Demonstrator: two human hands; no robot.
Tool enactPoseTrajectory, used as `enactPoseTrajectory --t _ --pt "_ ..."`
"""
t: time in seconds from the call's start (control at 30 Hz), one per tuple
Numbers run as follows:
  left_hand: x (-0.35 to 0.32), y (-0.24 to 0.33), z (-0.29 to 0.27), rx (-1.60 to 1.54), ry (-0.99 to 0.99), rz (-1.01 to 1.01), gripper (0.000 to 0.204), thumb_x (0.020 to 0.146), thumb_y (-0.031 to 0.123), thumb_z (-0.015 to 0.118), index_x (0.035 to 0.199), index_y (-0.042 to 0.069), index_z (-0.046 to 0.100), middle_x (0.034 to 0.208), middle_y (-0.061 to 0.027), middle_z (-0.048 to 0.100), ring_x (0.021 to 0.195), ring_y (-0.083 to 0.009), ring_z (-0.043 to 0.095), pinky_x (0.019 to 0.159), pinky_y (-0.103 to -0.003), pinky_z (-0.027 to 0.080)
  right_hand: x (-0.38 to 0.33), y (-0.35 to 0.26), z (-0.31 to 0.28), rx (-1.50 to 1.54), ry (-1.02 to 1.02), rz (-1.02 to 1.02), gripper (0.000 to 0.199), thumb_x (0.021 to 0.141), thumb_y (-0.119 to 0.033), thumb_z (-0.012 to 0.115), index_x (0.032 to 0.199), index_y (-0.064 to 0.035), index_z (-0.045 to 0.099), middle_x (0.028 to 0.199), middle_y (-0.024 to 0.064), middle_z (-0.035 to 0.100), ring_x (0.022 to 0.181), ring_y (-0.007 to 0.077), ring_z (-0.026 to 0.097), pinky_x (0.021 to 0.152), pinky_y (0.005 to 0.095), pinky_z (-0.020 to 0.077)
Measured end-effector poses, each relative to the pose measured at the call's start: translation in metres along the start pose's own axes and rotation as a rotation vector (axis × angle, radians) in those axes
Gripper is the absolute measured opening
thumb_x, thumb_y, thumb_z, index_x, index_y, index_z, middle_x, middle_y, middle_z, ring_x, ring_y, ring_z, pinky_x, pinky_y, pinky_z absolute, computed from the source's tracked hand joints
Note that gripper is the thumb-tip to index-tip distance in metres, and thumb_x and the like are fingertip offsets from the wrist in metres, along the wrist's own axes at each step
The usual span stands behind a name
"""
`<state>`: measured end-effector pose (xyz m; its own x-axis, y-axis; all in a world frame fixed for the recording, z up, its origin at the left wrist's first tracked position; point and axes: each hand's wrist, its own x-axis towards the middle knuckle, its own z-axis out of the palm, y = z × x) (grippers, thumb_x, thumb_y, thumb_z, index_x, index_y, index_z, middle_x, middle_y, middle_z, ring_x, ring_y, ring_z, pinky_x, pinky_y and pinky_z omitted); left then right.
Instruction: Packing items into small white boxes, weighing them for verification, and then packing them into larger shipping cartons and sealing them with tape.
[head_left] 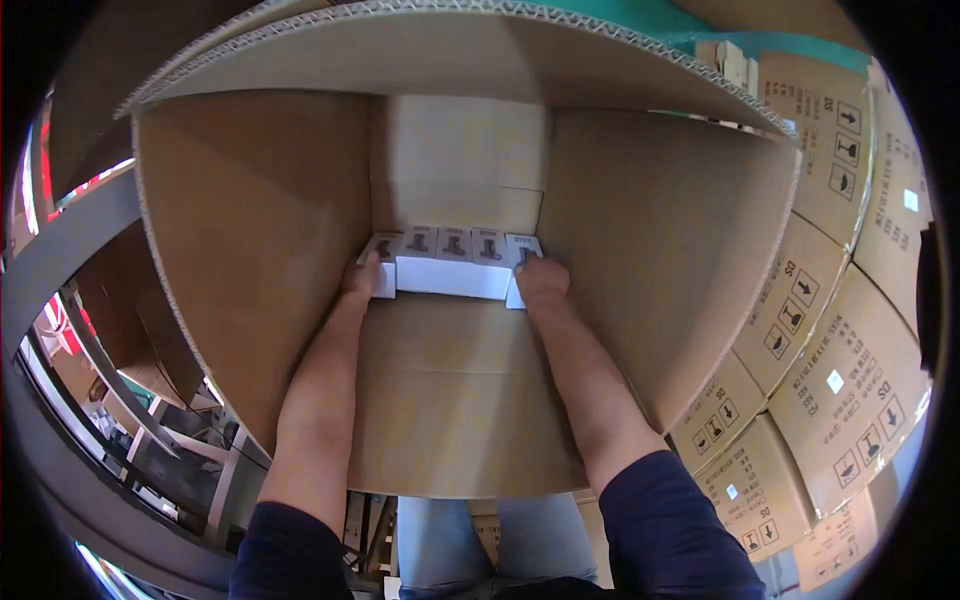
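Observation:
Both my arms reach deep into a large open cardboard carton. At its far end stands a row of several small white boxes, side by side, with dark pictures on their upper faces. My left hand grips the leftmost white box, close to the carton's left wall. On the other side, my right hand has its fingers on the rightmost white box, near the right wall. These two end boxes jut slightly nearer than the middle ones. My fingers partly cover both end boxes.
Taped brown cartons with printed symbols are stacked at the right. A grey metal frame curves along the left, beside the carton. The carton's upper flap arches over the opening.

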<state>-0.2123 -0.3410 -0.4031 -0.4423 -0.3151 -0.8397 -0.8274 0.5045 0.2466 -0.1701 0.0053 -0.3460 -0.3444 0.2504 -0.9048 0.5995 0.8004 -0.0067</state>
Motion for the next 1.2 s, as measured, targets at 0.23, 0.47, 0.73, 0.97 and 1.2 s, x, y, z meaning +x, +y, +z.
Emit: enactPoseTrajectory --t 0.23,0.47,0.73,0.97,1.2 --pt "-0.046 0.069 0.043 1.140 -0.011 0.203 0.032 0.093 0.025 0.053 0.121 0.012 0.063 0.134 -0.0160 0.051 0.108 -0.0325 0.062 0.092 -0.046 0.050 0.040 0.019 0.039 -0.174 0.056 -0.177 0.039 0.096 -0.032 0.044 0.123 -0.0110 0.063 0.131 0.0157 0.057 0.121 0.0339 0.054 0.103 0.0413 0.0420" --pt "-0.057 0.093 0.046 1.445 -0.213 0.464 0.042 0.094 0.021 0.046 0.132 0.010 0.056 0.148 -0.0095 0.043 0.143 -0.0288 0.027 0.116 -0.050 0.019 -0.001 -0.006 0.040 -0.065 0.475 -0.163 0.040 0.088 -0.025 0.051 0.126 -0.0162 0.061 0.120 0.0222 0.062 0.114 0.0402 0.057 0.105 0.0449 0.0391" --pt "-0.254 0.137 -0.039 0.824 0.077 0.445 0.043 0.087 0.034 0.051 0.118 0.008 0.065 0.129 -0.0180 0.058 0.126 -0.0305 0.050 0.107 -0.045 0.036 -0.340 -0.036 -0.210 0.438 0.897 -0.512 0.043 0.070 -0.001 0.070 0.112 -0.0055 0.061 0.118 0.0185 0.052 0.116 0.0385 0.047 0.103 0.0465 0.0374" --pt "-0.417 0.071 -0.086 1.039 -0.381 0.482 0.056 0.093 0.049 0.031 0.125 0.014 0.062 0.134 -0.0130 0.056 0.127 -0.0325 0.049 0.109 -0.058 0.027 -0.250 0.100 -0.143 0.611 0.223 -0.271 0.048 0.086 -0.029 0.061 0.129 -0.0106 0.051 0.096 0.0156 0.069 0.078 0.0265 0.068 0.067 0.0405 0.0535" --pt "-0.439 0.054 -0.047 0.843 -0.108 0.201 0.065 0.094 0.054 0.028 0.147 0.019 0.038 0.158 -0.0121 0.024 0.147 -0.0329 0.013 0.116 -0.058 0.000 -0.163 0.102 -0.137 0.387 -0.216 -0.449 0.076 0.084 -0.046 0.066 0.144 -0.0083 0.037 0.132 0.0161 0.055 0.110 0.0312 0.059 0.088 0.0415 0.0516"
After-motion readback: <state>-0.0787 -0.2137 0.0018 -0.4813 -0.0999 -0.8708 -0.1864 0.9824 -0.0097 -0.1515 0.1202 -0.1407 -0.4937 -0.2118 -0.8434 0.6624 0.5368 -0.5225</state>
